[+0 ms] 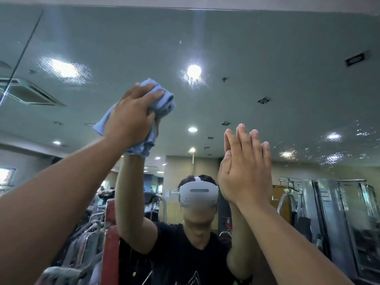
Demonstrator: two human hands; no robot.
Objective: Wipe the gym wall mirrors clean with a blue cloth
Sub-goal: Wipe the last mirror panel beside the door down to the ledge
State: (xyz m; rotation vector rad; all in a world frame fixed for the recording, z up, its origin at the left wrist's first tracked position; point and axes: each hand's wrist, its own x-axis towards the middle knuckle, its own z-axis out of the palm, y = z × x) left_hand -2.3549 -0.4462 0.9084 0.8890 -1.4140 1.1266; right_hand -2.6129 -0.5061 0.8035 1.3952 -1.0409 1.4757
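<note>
The wall mirror (pixel 257 58) fills the view, with droplets and smears showing around the reflected lights. My left hand (pixel 133 114) is raised high and grips a bunched blue cloth (pixel 162 99), pressing it against the glass at upper centre. My right hand (pixel 246 169) lies flat on the mirror with straight fingers, lower and to the right of the cloth, meeting its own reflection. The mirror shows me in a black shirt with a white headset.
A seam between mirror panels (pixel 22 56) runs down the far left. The mirror's top edge (pixel 205 8) meets the wall above. Reflected gym machines (pixel 339 212) stand at the right, and a red-framed bench (pixel 111 233) at the lower left.
</note>
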